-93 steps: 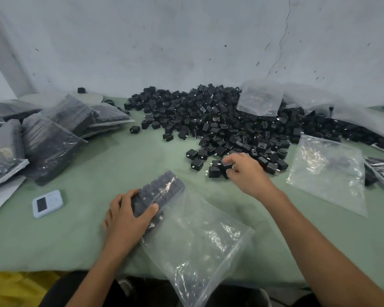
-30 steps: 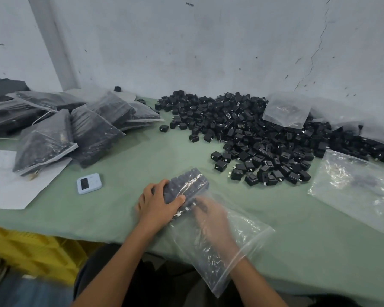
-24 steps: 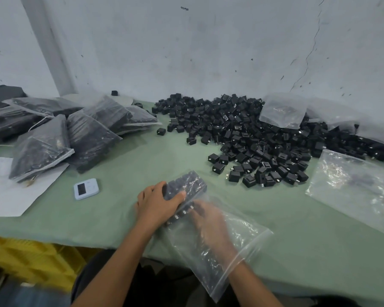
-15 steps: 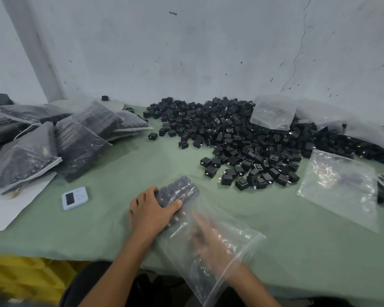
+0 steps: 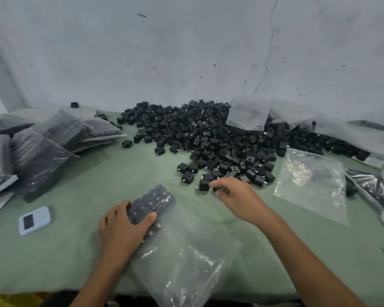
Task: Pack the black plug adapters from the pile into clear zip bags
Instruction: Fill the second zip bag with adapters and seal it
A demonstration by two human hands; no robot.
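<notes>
I look down from the head camera onto a green table (image 5: 93, 178) set against a pale, cracked wall (image 5: 186, 52). The left hand (image 5: 122, 229) grips the closed end of a clear zip bag (image 5: 186, 262) lying flat near the table's front edge. Its thumb and fingers (image 5: 150, 217) curl round a neat block of packed adapters (image 5: 152, 200) inside the bag. The rest of the bag is slack and reaches toward me.

The right hand (image 5: 239, 199) is stretched to the near edge of the pile (image 5: 208, 138) of black plug adapters at the back of the table. Its fingertips are curled, pinching one plug adapter (image 5: 218, 189).

Filled bags (image 5: 42, 156) of adapters are stacked at the left. A small white device (image 5: 34, 220) with a dark screen lies near them, its markings too blurred to read. A flat clear bag (image 5: 310, 185) lies to the right of the pile, and another (image 5: 247, 116) rests on top of it.
</notes>
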